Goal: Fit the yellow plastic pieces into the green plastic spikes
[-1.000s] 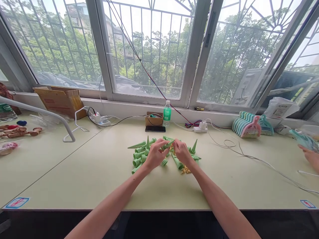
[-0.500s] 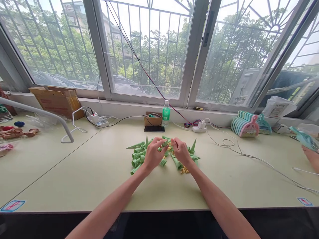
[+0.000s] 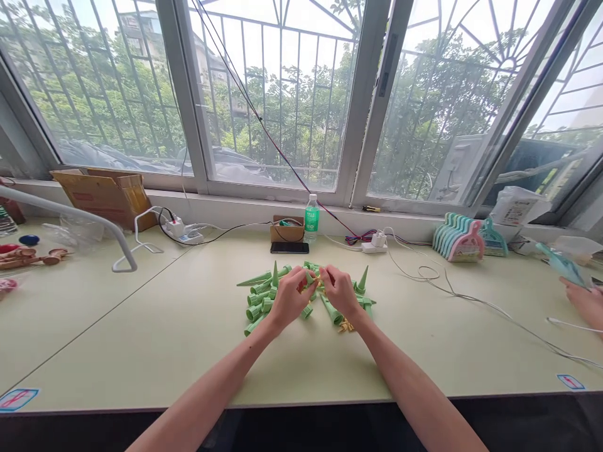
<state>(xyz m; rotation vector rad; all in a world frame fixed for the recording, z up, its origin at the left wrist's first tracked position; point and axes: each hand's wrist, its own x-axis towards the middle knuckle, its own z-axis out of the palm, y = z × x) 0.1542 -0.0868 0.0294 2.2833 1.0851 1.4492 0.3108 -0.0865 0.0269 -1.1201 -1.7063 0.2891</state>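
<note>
My left hand (image 3: 291, 294) is closed around a small green plastic cone (image 3: 309, 278), its fingers bent over it. Just to the right, the fingertips of my right hand (image 3: 341, 292) are pinched together close to the cone's end; whatever they hold is too small to make out. Small yellow pieces show between and behind the hands. Around both hands lie several green cones (image 3: 254, 312), some on their sides with open ends facing me, others standing point up, like the upright green cone (image 3: 362, 280). A little pile of yellow pieces (image 3: 346, 326) sits by my right wrist.
Behind the cones are a phone (image 3: 289, 248), a small cardboard box (image 3: 287, 231) and a water bottle (image 3: 311, 218). Cables (image 3: 452, 285) and pastel hangers (image 3: 464, 238) lie right, near another person's hand (image 3: 584, 301). A white metal frame (image 3: 123, 263) stands left.
My right fingertips have come closer to the cone in my left hand. The view has tilted slightly. At far right, the other person's hand has shifted with the bluish item it holds.
</note>
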